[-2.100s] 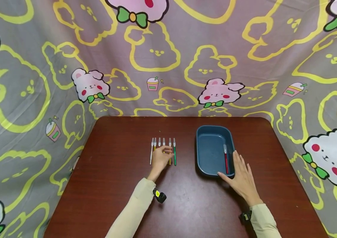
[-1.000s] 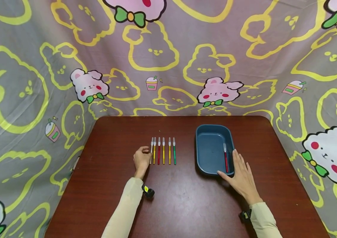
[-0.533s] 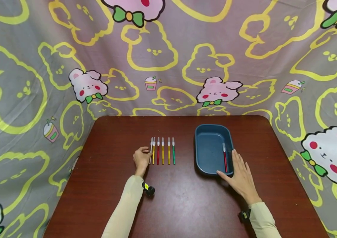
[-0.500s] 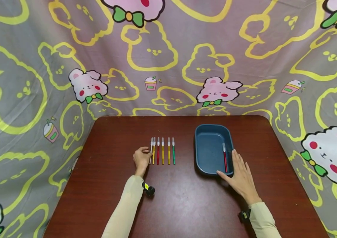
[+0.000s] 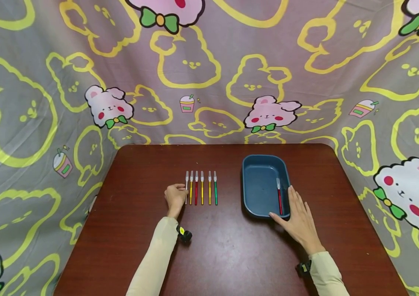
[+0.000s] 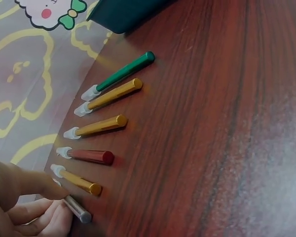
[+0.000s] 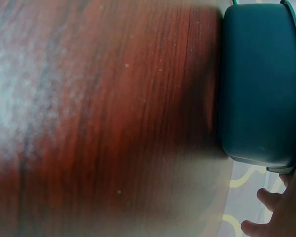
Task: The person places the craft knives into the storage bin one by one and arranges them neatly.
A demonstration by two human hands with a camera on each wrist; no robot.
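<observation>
OK, head view first: left hand [image 5: 176, 196] sits at the left end of a row of six slim capped pens on the dark red-brown wooden table [image 5: 224, 255], fingers curled in against the leftmost one, the silver-grey pen with a clear cap [image 5: 186, 188]. Next in the row, left to right: orange-yellow pen [image 5: 191, 188], red pen [image 5: 196, 188], two more yellow ones, then the green pen [image 5: 215, 188]. All lie parallel, long axis running away from the person, caps at the far end. The silver-grey pen is just right of the left hand's fingertips, so that hand is far nearer than the other. Right hand [image 5: 298, 220] lies flat, fingers straight and spread, against the near right corner of the dark blue rectangular plastic tray [image 5: 248, 181]; a second red pen with a clear cap [image 5: 279, 196] lies inside the tray along its right wall, same far-near axis. Left wrist view: thumb and curled fingers [image 6: 42, 217] close round the silver-grey pen [image 6: 78, 209] near its butt end, looks like a pinch, pen lying on the table [image 6: 227, 148]; orange-yellow pen [image 6: 76, 180] just beside it, not touched. Right wrist view: only fingertips [image 7: 269, 200] show by the tray's outer wall [image 7: 256, 89]; nothing held.
</observation>
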